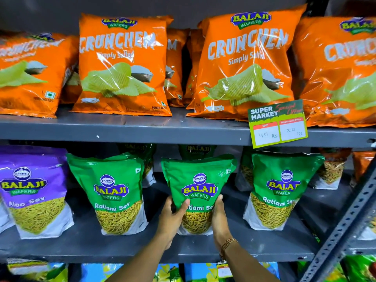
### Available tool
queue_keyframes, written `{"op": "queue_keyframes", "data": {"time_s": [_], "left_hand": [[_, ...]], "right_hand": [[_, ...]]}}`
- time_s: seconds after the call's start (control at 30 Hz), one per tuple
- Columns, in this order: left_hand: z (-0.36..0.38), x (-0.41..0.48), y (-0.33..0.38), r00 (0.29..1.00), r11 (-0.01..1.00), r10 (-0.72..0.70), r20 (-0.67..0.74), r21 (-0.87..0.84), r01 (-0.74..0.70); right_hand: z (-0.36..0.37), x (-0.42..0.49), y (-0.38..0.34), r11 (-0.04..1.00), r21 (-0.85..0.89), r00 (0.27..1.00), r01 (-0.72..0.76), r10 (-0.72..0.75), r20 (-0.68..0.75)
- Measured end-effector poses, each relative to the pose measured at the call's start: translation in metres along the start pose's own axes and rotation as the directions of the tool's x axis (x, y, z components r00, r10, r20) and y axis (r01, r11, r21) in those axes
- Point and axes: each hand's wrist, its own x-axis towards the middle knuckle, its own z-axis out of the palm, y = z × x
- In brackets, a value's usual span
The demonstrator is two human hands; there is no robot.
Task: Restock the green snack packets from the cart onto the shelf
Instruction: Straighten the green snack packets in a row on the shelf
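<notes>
The green snack packet [199,192] stands upright on the middle shelf [126,244], clasped between both hands near its lower half. Largest first: the shelf unit fills the view, and above the hands the upper shelf carries a row of orange crisp bags [122,66] leaning forward on their bases. Below the hands and wrists, a lower tier shows only the tops of blue and yellow packs.

On the shelf level with the hands, a second green packet [116,192] stands just beside the left hand, and a third green packet [278,190] stands well to the outer side of the right hand. More green packets sit behind these, further from the hands, so the fronts form a facing row with stock behind. A purple packet [34,190] stands beyond the left hand's neighbour.

The left hand [173,216] wraps the held packet's left edge, thumb across the front and fingers curled behind. The right hand [219,216] presses flat against the right edge, fingers together and pointing up; a bracelet [228,244] circles that wrist. Gripping both sides low likely keeps the pouch square and standing on its base as it is set in the gap.

A price tag [277,123] hangs from the upper shelf edge, above and outward of the right hand.
</notes>
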Motion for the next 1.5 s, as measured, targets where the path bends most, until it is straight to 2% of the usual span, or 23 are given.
{"op": "queue_keyframes", "data": {"time_s": [0.13,0.2,0.23,0.3,0.33,0.37,0.43,0.53,0.6,0.67,0.73,0.77,0.83,0.87,0.93,1.0,1.17,1.27,1.5], "left_hand": [[0.006,-0.007,0.003,0.999,0.999,0.026,-0.03,-0.019,-0.026],[0.015,-0.014,0.001,0.982,0.996,0.018,-0.189,-0.077,-0.033],[0.023,-0.019,0.0,0.946,0.995,-0.009,-0.325,-0.099,-0.024],[0.039,-0.032,0.001,0.803,0.988,-0.109,-0.586,-0.152,0.023],[0.05,-0.041,0.002,0.75,0.984,-0.15,-0.644,-0.175,0.046],[0.061,-0.049,0.002,0.75,0.981,-0.163,-0.64,-0.185,0.056],[0.09,-0.061,-0.002,0.83,0.983,-0.133,-0.541,-0.18,0.041],[0.135,-0.065,0.0,0.964,0.973,-0.085,-0.252,-0.228,0.026],[0.158,-0.055,0.012,0.997,0.982,-0.02,-0.075,-0.191,0.005],[0.173,-0.035,0.025,1.0,0.992,0.007,0.013,-0.127,-0.006],[0.18,-0.015,0.033,0.994,0.998,-0.02,0.108,-0.051,0.026],[0.18,-0.006,0.036,0.988,0.998,-0.048,0.145,-0.033,0.053],[0.186,0.006,0.04,0.969,0.994,-0.106,0.222,-0.007,0.11],[0.189,0.009,0.039,0.954,0.989,-0.142,0.263,-0.004,0.148],[0.196,0.009,0.039,0.923,0.977,-0.176,0.342,-0.053,0.206],[0.203,0.008,0.033,0.905,0.972,-0.182,0.385,-0.07,0.226],[0.205,-0.002,0.026,0.917,0.975,-0.18,0.356,-0.062,0.215],[0.201,-0.009,0.027,0.914,0.968,-0.192,0.357,-0.083,0.235],[0.199,-0.019,0.032,0.909,0.969,-0.196,0.368,-0.068,0.236]], "right_hand": [[0.0,-0.005,-0.003,1.0,-0.012,0.999,0.023,-0.023,-0.026],[0.003,-0.021,-0.019,0.999,-0.034,0.994,0.041,-0.044,-0.098],[0.0,-0.027,-0.025,0.997,-0.053,0.986,0.064,-0.071,-0.154],[-0.013,-0.036,-0.031,0.988,-0.096,0.949,0.119,-0.141,-0.282],[-0.023,-0.04,-0.034,0.984,-0.118,0.921,0.131,-0.165,-0.352],[-0.031,-0.046,-0.038,0.98,-0.135,0.888,0.149,-0.192,-0.418],[-0.05,-0.052,-0.041,0.981,-0.157,0.811,0.113,-0.183,-0.556],[-0.084,-0.057,-0.045,0.987,-0.151,0.67,0.047,-0.143,-0.728],[-0.105,-0.053,-0.058,0.971,-0.212,0.591,0.109,-0.235,-0.772],[-0.127,-0.041,-0.074,0.961,-0.246,0.539,0.125,-0.274,-0.797],[-0.149,-0.024,-0.086,0.979,-0.201,0.564,0.037,-0.187,-0.804],[-0.157,-0.016,-0.089,0.989,-0.148,0.63,0.017,-0.125,-0.766],[-0.172,-0.006,-0.089,0.991,0.075,0.845,0.11,-0.053,-0.532],[-0.175,-0.003,-0.09,0.983,0.163,0.906,0.089,-0.012,-0.422],[-0.188,0.006,-0.083,0.959,0.276,0.96,0.067,0.014,-0.279],[-0.191,-0.001,-0.087,0.972,0.234,0.975,0.036,0.018,-0.223],[-0.196,0.002,-0.074,0.997,0.075,0.959,0.019,0.003,-0.284],[-0.217,0.031,-0.038,1.0,0.004,0.956,0.023,-0.021,-0.292],[-0.202,-0.004,-0.068,0.997,-0.082,0.952,-0.003,-0.022,-0.304]]}}
